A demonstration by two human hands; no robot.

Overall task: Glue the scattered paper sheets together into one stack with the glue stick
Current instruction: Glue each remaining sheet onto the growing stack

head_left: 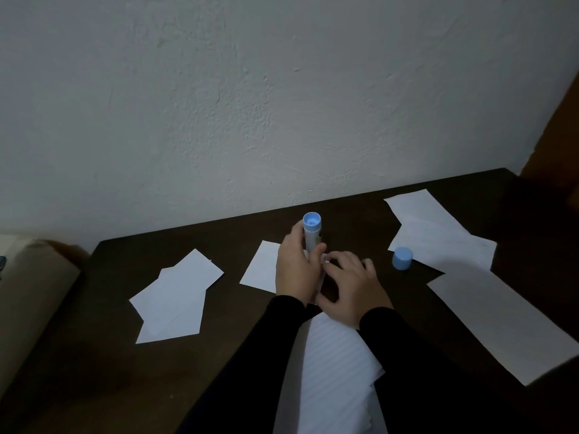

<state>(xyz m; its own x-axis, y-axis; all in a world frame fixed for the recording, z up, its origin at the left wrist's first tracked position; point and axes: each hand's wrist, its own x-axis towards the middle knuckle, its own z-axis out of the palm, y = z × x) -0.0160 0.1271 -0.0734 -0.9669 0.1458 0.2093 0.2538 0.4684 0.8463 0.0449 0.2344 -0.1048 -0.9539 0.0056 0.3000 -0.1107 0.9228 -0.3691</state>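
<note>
1. Glue stick (pixel 311 231): upright over the middle of the table, blue end uppermost, its lower end hidden behind the hands. Its blue cap (pixel 402 258) stands apart to the right, touching the edge of a sheet.
2. Left hand (pixel 294 267): fingers curled round the tube's barrel, gripping it; black sleeve to the wrist.
3. Right hand (pixel 352 285): just beside the left, palm down, fingers bent towards the tube's base. Whether they pinch anything cannot be told.
4. Paper sheets: overlapping pair at left (pixel 177 297); one sheet (pixel 261 267) partly under the left hand; lined sheets (pixel 335 371) beneath the forearms; overlapping sheets at far right (pixel 438 233); one long sheet (pixel 501 324) at near right.
5. Table (pixel 94 355): dark brown, set against a rough white wall (pixel 250 89). Lighting dim.
</note>
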